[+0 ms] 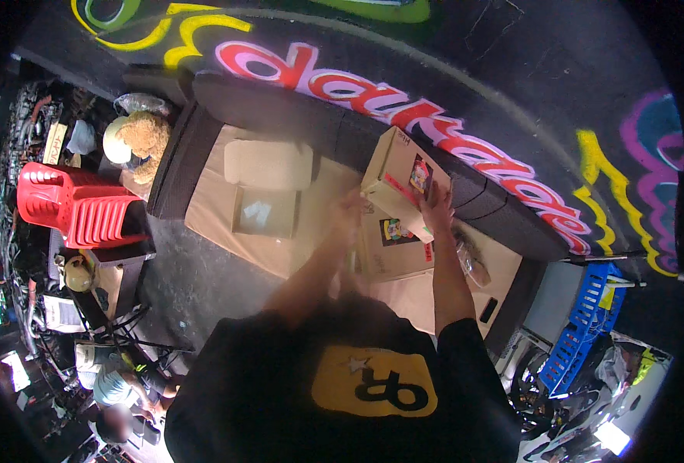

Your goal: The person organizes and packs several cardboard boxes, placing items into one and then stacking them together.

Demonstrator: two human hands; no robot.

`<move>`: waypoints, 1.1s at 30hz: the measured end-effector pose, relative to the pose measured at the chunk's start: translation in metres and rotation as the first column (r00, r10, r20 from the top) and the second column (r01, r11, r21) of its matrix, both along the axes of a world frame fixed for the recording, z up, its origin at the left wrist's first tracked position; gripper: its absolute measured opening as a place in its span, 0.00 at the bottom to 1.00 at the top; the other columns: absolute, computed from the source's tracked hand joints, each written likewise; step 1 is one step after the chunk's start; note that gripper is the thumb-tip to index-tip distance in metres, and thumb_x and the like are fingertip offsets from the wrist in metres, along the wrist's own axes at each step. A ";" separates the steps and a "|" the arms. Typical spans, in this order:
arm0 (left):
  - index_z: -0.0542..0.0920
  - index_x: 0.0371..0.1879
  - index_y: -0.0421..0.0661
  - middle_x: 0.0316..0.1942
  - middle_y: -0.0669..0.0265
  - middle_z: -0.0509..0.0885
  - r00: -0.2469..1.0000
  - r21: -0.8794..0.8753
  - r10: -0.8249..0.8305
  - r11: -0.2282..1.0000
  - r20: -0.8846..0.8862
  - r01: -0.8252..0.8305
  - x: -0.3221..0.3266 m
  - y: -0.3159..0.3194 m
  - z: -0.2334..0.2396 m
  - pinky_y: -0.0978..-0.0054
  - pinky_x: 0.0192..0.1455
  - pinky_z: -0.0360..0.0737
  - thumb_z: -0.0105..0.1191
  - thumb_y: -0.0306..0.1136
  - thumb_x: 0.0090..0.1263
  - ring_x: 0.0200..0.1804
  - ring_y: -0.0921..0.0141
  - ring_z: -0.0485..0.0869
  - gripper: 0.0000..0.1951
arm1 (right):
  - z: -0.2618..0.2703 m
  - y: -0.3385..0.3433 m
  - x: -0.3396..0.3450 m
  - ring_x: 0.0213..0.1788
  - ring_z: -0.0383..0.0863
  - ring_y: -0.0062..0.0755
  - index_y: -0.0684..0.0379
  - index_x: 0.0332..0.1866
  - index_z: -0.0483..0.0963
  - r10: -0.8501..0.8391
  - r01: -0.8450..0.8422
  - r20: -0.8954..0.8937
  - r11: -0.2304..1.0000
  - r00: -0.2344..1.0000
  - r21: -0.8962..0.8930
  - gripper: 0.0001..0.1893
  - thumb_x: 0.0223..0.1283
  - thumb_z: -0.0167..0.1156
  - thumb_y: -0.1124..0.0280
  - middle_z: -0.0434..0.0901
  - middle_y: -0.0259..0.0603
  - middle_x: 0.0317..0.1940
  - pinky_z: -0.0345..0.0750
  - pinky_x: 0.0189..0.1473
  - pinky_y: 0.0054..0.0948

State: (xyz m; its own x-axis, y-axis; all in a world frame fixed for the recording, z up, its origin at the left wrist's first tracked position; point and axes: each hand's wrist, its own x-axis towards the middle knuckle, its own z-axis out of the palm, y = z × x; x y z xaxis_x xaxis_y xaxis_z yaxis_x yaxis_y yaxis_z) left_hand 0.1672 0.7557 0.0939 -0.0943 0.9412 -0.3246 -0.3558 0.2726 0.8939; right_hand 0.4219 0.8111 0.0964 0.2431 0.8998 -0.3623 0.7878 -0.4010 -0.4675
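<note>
My right hand (436, 209) lies on the front of a closed cardboard box (402, 162) that bears a picture sticker and a red strip. This box is tilted above a second, larger cardboard box (376, 254) with a similar sticker. My left hand (350, 205) is blurred at the left edge of the boxes; its fingers and grip cannot be made out. To the left, a small cardboard box (265, 234) stands with its lid (269, 165) folded back and pale scraps inside. All rest on a brown-covered couch seat (214, 211).
A wrapped item (474, 266) and a black phone-like object (489, 310) lie at the right of the seat. Red plastic chairs (87, 202) and a teddy bear (145, 139) are on the left, a blue crate (579, 330) on the right. Another person (116, 385) sits at lower left.
</note>
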 end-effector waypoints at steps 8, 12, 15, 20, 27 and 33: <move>0.80 0.61 0.46 0.41 0.53 0.87 0.846 0.542 0.292 0.840 -0.445 -0.005 -0.021 0.039 0.019 0.69 0.42 0.82 0.58 0.31 0.68 0.36 0.67 0.86 0.21 | -0.013 0.004 0.000 0.78 0.50 0.64 0.36 0.79 0.53 0.094 -0.106 0.170 0.992 0.981 0.062 0.48 0.55 0.50 0.24 0.41 0.51 0.81 0.54 0.73 0.61; 0.77 0.65 0.47 0.48 0.53 0.87 0.554 0.197 -0.136 0.844 -0.821 0.500 -0.038 0.029 0.028 0.66 0.51 0.82 0.56 0.32 0.71 0.45 0.60 0.87 0.23 | 0.007 -0.010 0.019 0.76 0.56 0.60 0.45 0.77 0.58 0.190 -0.216 0.236 0.972 0.953 0.091 0.46 0.57 0.57 0.30 0.53 0.55 0.77 0.60 0.71 0.60; 0.73 0.69 0.47 0.50 0.54 0.87 0.560 0.133 -0.213 0.848 -0.801 0.512 -0.065 0.006 0.017 0.67 0.52 0.82 0.55 0.33 0.73 0.46 0.62 0.88 0.24 | 0.077 -0.066 -0.017 0.75 0.56 0.63 0.54 0.74 0.64 0.028 -0.129 0.264 0.919 0.964 0.372 0.43 0.58 0.64 0.40 0.58 0.62 0.74 0.59 0.70 0.63; 0.63 0.74 0.45 0.54 0.58 0.85 0.661 0.213 -0.105 0.899 -0.743 0.382 -0.091 -0.008 -0.028 0.67 0.50 0.83 0.58 0.35 0.73 0.45 0.66 0.88 0.32 | 0.075 -0.139 -0.029 0.74 0.57 0.64 0.57 0.71 0.67 -0.026 0.088 0.370 0.984 0.929 -0.153 0.39 0.58 0.65 0.46 0.56 0.58 0.75 0.56 0.72 0.60; 0.62 0.73 0.53 0.63 0.61 0.74 0.915 -0.032 0.119 0.989 -0.385 -0.142 -0.378 0.063 -0.192 0.59 0.53 0.83 0.57 0.41 0.73 0.56 0.63 0.79 0.31 | 0.119 -0.082 -0.186 0.65 0.72 0.48 0.61 0.60 0.75 -0.112 0.146 -0.148 0.959 0.983 0.244 0.22 0.62 0.67 0.66 0.76 0.50 0.60 0.67 0.67 0.44; 0.55 0.75 0.38 0.73 0.44 0.64 0.563 -0.343 -0.337 0.934 -0.755 0.099 -0.486 0.146 -0.250 0.62 0.72 0.69 0.67 0.49 0.62 0.73 0.53 0.68 0.48 | -0.094 0.044 -0.328 0.64 0.73 0.30 0.63 0.71 0.65 0.021 -0.068 -0.329 0.989 0.944 -0.130 0.35 0.64 0.67 0.56 0.76 0.46 0.62 0.68 0.65 0.27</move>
